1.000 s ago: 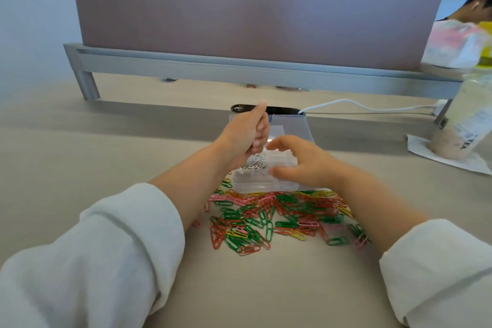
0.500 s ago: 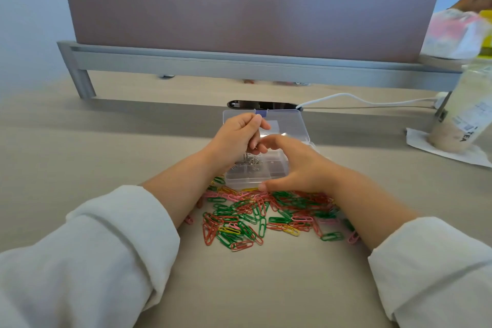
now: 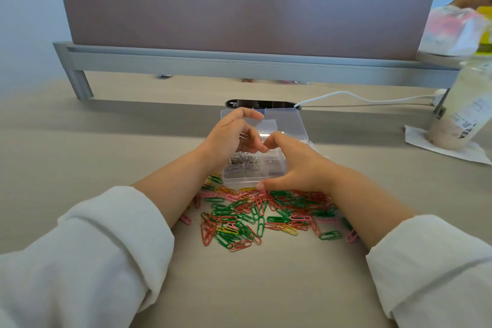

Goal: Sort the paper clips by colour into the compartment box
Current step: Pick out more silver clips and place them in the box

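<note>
My left hand (image 3: 229, 138) hovers over the back-left part of the clear plastic compartment box (image 3: 239, 181), fingers curled over in an arch – inside that curl I pinch a thin silver metal paper clip (image 3: 243, 136), which hangs down above the box. My right hand (image 3: 300, 165) holds the box from the right: the thumb presses the near wall, and the index finger bends over the top until its tip meets my left thumb. The box stands on the pale wooden table (image 3: 106, 146) with its hinged transparent lid (image 3: 287, 125) folded open away from me. A tangled heap of silver clips (image 3: 246, 160) fills the left compartments – the right ones I cannot read well behind my hand. Just in front of the box, between my forearms, lies the loose pile of green, red, pink and yellow paper clips (image 3: 255, 210), touching its near edge.
</note>
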{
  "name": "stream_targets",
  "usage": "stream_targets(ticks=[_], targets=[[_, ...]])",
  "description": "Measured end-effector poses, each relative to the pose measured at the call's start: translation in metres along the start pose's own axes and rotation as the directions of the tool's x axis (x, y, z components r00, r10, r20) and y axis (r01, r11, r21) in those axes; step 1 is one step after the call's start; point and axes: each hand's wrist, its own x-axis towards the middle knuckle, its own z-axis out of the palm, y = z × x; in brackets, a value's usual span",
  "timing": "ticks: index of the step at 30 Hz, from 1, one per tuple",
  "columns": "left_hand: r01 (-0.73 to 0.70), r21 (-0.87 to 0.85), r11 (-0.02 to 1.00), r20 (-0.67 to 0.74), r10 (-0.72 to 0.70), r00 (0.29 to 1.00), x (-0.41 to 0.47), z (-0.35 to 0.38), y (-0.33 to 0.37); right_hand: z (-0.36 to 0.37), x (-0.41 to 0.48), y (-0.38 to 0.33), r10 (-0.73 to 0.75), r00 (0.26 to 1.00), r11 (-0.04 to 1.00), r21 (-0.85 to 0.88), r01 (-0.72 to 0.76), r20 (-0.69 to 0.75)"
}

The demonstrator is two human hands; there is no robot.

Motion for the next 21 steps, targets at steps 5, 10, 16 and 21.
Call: stream_targets(ticks=[5, 10, 16, 21], targets=[[0.007, 0.029, 1.000, 0.029, -0.007, 1.000, -0.0014, -0.0034, 0.0009, -0.0009, -0.0007, -0.0023, 0.011, 1.000, 1.000, 0.001, -0.011, 0.001], [0.019, 0.027, 0.999, 0.078, -0.021, 0.997, -0.0055, -0.0064, 0.0024, -0.0008, -0.0013, -0.0027, 0.024, 1.000, 1.000, 0.010, -0.023, -0.014], [-0.023, 0.070, 0.997, 0.127, 0.014, 0.992, -0.0059, -0.0063, -0.0004, 0.0004, -0.0019, -0.0016, 0.036, 0.999, 0.999, 0.015, -0.035, -0.008], [-0.025, 0.115, 0.993, 0.145, 0.008, 0.989, -0.0070, -0.0043, 0.0040, 0.0009, -0.0017, -0.0008, 0.043, 0.999, 0.999, 0.021, -0.043, -0.009]])
